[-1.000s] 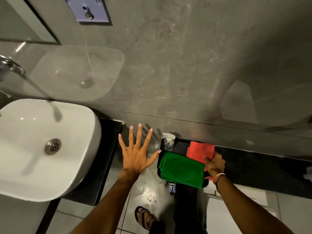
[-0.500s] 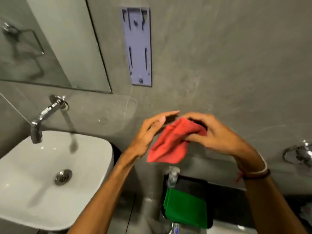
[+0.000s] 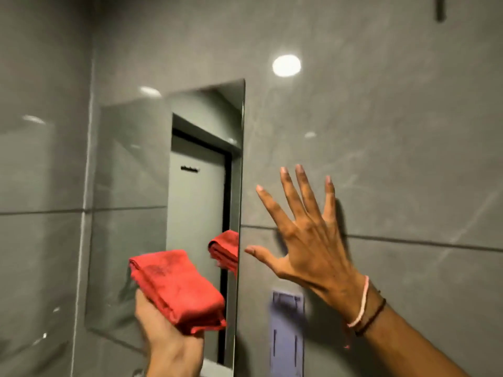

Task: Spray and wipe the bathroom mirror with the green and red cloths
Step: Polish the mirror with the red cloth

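Nearest to us, our left hand [image 3: 168, 338] grips the folded red cloth [image 3: 177, 289], thumb and fingers clamped under and behind the wad, so the fingers themselves are mostly hidden. The cloth's long axis runs from lower right to upper left, its upper end tipped toward the glass.

Next out, our right hand [image 3: 307, 240] is empty, fingers [image 3: 302, 186] spread wide and apart, palm facing the wall [image 3: 394, 131]. We cannot tell whether the palm touches the tile or hovers just off it.

Beyond both hands stands the mirror [image 3: 163, 186], upright, long axis vertical. It lies ahead of and above the left fingers, and to the left of the right fingers, whose thumb sits just beside the mirror's right edge. The cloth's reflection shows near that edge. The left hand is plainly the nearer to the glass, and we judge it the wiping hand. A socket plate [image 3: 287, 330] sits on the wall below the right hand.

Against half a second ago: both hands then held the cloth together, low, above the tray; now the left carries it alone, the right has let go and opened. The green cloth, spray bottle and basin are no longer in view.
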Tool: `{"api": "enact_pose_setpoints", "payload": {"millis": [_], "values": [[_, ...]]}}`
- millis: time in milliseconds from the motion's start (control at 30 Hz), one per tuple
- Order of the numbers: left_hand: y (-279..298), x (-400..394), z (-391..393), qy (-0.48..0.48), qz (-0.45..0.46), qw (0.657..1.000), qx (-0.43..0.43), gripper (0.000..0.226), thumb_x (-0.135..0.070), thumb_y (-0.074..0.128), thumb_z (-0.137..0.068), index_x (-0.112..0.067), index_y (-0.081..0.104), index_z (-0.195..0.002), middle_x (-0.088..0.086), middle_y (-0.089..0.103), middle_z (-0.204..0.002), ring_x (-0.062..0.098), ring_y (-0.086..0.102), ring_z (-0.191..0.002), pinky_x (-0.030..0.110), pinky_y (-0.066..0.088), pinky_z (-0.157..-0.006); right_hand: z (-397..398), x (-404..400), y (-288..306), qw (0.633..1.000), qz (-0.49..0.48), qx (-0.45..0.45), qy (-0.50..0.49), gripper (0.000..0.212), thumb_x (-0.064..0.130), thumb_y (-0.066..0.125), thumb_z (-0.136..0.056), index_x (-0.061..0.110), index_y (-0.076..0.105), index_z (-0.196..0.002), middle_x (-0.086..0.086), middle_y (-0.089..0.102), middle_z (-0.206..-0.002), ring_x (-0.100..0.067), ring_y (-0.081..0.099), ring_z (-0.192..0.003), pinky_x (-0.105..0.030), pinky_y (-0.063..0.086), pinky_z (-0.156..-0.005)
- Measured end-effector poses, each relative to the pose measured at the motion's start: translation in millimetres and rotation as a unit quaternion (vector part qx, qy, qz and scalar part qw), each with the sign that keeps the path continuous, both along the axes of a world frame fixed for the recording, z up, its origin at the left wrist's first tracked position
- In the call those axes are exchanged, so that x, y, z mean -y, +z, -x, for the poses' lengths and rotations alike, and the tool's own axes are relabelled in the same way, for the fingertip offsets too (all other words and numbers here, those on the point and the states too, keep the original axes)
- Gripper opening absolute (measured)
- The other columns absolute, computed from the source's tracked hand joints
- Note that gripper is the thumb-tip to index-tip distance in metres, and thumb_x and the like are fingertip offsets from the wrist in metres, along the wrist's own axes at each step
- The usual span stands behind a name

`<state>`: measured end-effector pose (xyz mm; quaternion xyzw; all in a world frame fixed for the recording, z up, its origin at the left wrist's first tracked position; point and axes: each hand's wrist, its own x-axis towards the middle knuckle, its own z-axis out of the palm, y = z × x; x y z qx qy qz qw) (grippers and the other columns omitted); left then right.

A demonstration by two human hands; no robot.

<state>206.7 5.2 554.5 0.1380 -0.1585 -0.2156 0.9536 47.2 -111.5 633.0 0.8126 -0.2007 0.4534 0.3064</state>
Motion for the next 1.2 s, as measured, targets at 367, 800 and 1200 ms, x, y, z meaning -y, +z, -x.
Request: {"api": "enact_pose_setpoints", "payload": {"millis": [367,800,1200], "values": [[248.4,104.6,-39.9,0.536,-0.184,0.648,0.509,0.057,-0.04,0.04,-0.104,-0.034,0.021,-0.158,0.002,0.023,-0.168,0.027,0.02,-0.156,0.05,0.023,-0.127,-38.0,43.5,110.2,0.988,0.092,0.054,-0.112,0.106,0.087,0.056,-0.071,0.024,0.054,-0.156,-0.028,0.038,-0.168,-0.043,0.037,-0.157,-0.086,0.023,-0.117],[280.8,105.2,-148.0,0.661,-0.209,0.401,0.599,0.057,-0.055,0.026,-0.101,-0.038,0.029,-0.155,0.0,0.019,-0.169,0.021,0.008,-0.159,0.046,0.011,-0.13,-88.0,82.2,111.0,0.965,0.2,0.122,-0.121,0.085,0.078,0.035,-0.089,0.037,0.035,-0.164,-0.022,0.025,-0.175,-0.041,0.027,-0.162,-0.081,0.012,-0.122],[176.9,55.9,-388.0,0.518,-0.427,0.697,0.253,0.054,-0.064,0.021,-0.097,-0.054,0.021,-0.15,-0.001,0.014,-0.17,0.027,0.01,-0.158,0.056,0.01,-0.126,-101.9,114.4,118.4,0.965,0.196,0.137,-0.106,0.093,0.085,0.029,-0.081,0.053,0.008,-0.166,-0.01,-0.002,-0.182,-0.029,-0.008,-0.168,-0.08,0.023,-0.121]]}}
